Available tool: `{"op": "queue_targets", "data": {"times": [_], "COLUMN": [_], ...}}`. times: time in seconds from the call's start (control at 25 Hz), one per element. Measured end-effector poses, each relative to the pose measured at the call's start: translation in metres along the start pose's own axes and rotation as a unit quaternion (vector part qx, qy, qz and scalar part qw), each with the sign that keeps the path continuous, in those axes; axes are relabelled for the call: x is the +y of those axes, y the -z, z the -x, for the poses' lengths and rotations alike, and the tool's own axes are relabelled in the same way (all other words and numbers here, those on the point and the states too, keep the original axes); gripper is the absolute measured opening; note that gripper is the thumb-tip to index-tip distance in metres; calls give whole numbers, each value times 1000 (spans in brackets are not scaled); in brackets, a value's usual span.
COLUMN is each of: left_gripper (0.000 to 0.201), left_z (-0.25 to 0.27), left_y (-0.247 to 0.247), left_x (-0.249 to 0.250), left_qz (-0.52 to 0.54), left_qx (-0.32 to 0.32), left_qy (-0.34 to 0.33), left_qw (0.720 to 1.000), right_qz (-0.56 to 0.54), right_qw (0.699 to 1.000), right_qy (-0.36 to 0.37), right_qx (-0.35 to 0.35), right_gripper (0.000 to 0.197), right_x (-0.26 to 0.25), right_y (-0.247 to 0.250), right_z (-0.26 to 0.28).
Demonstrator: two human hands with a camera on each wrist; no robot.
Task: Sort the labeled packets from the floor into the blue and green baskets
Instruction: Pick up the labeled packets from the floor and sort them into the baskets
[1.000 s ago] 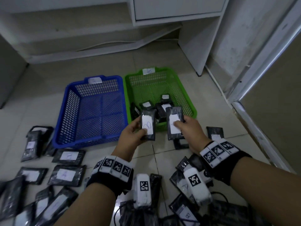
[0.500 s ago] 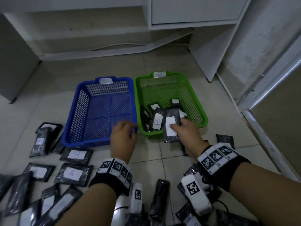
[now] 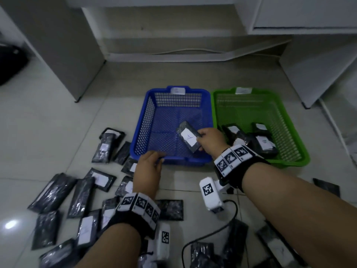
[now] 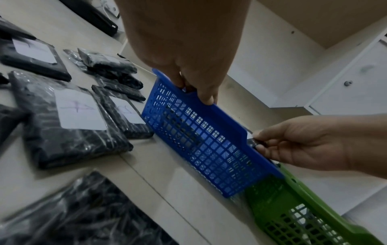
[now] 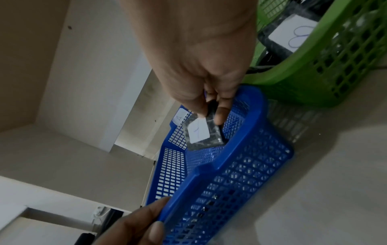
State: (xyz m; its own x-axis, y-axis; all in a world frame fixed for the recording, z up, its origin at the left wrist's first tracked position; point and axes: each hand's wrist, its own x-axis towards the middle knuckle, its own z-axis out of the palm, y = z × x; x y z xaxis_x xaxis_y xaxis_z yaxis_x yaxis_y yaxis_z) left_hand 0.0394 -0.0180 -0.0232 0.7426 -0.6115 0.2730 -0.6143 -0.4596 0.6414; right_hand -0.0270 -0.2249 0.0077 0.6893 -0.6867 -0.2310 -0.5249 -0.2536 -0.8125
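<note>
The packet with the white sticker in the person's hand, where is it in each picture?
Head: the packet sits near the middle, pinched by the right hand over the blue basket.
Left wrist: only a dark sliver of it shows at the right, behind the basket's rim, in the right hand's fingers.
Right wrist: centre, hanging from the fingertips above the basket.
Shared landmark: the blue basket's near rim, gripped by the left hand.

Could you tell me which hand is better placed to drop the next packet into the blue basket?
The right hand: it already pinches a labeled packet over the blue basket. The left hand carries no packet and grips the basket's near rim.
</note>
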Motion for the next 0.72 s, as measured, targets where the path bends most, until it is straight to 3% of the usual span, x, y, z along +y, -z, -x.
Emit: {"op": "queue_targets", "data": {"times": [0.12,0.24,0.32,0.44,0.56,0.72], "left_gripper": [22,28,34,40,33,39], "left_z": [-1,-11,-22,-24,-7,20], "left_y": [9,26,43,76,102,95], "left_x": [-1,0,-2,-18,-47,-90], "left_qz": [29,22,-3,-47,-88,-75], "left_qx": [-20,-92,-171,-259,-288,-294], "left_qy": [11,31,38,-21,-53,-36], "left_qw": [999,995,984,965,952,952], "right_qz": [22,129,158,83,70,103], "right_qw": [998,988,986,994,992,991], "right_qy": [-25,-23,17,75,104,68], "right_qx": [-51,-86,-49,18,20,-54], "right_gripper": [30,37,32,21,19,21], "right_x": [-2,-10,-25,-51,-56,-17], "right_y": [-14,-18,-20,-31,-56,-96], "right_z": [-6,6,24,55,86,128]}}
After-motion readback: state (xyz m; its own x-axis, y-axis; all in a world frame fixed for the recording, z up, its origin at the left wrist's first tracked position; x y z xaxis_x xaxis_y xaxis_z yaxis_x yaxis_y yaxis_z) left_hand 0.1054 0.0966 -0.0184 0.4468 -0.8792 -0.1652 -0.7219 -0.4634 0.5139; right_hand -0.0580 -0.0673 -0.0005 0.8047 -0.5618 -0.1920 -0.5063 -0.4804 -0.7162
